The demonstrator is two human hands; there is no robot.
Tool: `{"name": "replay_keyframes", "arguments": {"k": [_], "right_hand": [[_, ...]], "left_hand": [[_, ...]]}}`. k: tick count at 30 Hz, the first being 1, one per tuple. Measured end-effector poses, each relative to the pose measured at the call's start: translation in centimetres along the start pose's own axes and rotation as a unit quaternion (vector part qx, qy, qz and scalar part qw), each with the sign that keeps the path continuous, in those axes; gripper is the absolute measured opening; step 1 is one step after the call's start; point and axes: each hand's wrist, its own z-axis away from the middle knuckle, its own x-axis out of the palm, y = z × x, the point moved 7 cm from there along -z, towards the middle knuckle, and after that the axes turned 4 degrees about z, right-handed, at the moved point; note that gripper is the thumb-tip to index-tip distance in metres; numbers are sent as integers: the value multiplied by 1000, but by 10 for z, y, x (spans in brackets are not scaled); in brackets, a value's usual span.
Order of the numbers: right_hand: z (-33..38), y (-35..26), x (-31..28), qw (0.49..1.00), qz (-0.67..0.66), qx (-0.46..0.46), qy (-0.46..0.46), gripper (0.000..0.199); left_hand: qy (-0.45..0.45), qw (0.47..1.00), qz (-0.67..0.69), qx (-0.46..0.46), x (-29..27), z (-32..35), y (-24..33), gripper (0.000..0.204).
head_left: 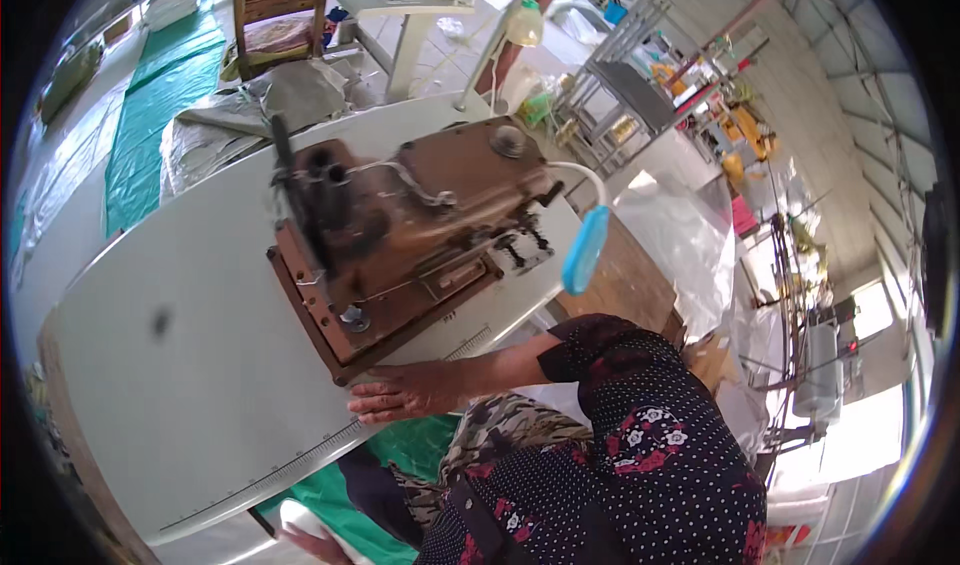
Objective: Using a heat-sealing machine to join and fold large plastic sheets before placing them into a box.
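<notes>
A brown industrial sewing machine (440, 195) stands on a pale table (220, 365); its upper part is smeared by motion. My right hand (405, 392) lies at the table's near edge, beside the front corner of the machine's bed. Its fingers are stretched out to the left, palm down, with nothing visible in them. The forearm is bare below a black polka-dot sleeve (640, 395). My left hand cannot be made out. At the lower edge, a skin-toned shape beside something white is too unclear to name.
A measuring scale (290, 465) runs along the table's near edge. A blue lamp head (586, 249) on a white bent neck hangs right of the machine. Beyond the table are a wooden chair (281, 15) and grey cloth (300, 93). Clear plastic sheeting (680, 255) lies to the right.
</notes>
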Motion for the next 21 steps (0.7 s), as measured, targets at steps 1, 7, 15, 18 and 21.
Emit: {"name": "replay_keyframes", "arguments": {"k": [1,7,15,18,21], "right_hand": [[-1,-1,5,991,136,-16,-9,55],[0,6,3,981,-181,31,69,47],[13,0,-12,977,-149,94,120,47],[51,-15,-26,958,-206,144,139,53],[140,-33,-35,914,-225,300,154,54]], "left_hand": [[37,999,14,9,-2,21,14,57],[-193,929,250,-193,-8,136,57,52],[-205,848,478,-104,-133,80,206,39],[-195,893,397,83,-200,32,322,28],[-209,882,356,225,-239,5,439,24]]}}
